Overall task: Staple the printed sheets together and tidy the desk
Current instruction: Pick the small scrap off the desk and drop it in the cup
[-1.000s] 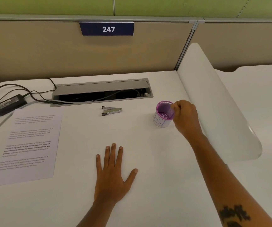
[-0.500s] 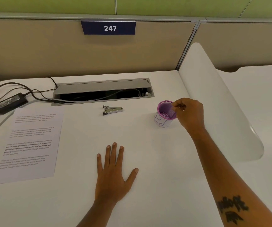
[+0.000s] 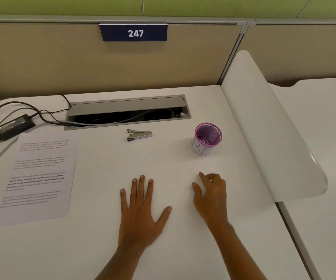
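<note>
Left hand [image 3: 140, 211] flat, fingers spread. Right hand [image 3: 210, 194] loosely curled, apparently empty. Stapler [image 3: 139, 135] at 12 o'clock, sheets [image 3: 35, 178] at 9: align edges w/ both hands first.

Head view — looking down, fairly near, across the desk [image 3: 102, 249].

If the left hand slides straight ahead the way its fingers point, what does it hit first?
Probably the stapler. The left hand lies flat on the desk, fingers pointing away from the person, with bare desktop between. The stapler lies almost dead ahead; the cable tray is behind it.
</note>
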Action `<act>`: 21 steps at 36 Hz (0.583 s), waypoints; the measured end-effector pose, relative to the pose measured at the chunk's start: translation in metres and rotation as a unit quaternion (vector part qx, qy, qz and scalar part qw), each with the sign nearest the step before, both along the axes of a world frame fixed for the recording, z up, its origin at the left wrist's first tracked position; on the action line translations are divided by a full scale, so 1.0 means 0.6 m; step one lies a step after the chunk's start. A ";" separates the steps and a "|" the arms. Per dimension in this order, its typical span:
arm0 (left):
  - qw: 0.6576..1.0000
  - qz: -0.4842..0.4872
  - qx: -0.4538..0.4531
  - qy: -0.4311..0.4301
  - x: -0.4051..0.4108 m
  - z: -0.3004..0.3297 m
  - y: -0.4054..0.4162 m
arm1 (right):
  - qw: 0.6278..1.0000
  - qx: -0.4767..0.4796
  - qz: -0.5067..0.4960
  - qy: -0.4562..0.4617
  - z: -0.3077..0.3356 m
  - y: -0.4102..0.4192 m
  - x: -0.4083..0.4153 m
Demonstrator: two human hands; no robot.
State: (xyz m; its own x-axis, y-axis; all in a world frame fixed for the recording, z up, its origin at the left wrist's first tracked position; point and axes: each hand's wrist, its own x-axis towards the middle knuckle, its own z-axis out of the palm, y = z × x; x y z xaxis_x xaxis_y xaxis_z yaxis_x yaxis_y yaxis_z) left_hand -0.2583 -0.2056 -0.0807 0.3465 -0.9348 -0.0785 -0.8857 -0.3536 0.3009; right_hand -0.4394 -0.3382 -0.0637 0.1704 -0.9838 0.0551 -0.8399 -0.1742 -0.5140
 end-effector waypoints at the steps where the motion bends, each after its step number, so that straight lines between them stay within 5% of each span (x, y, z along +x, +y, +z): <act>1: 1.000 -0.001 0.003 -0.003 0.000 -0.001 0.000 | 1.000 0.001 -0.002 0.021 -0.004 0.007 0.004; 7: 1.000 0.003 0.012 -0.008 0.002 -0.005 -0.001 | 0.996 -0.038 -0.008 0.077 -0.014 0.012 0.035; 21: 1.000 0.006 0.009 -0.002 0.000 -0.005 -0.003 | 0.998 -0.057 -0.028 0.019 -0.025 0.005 0.040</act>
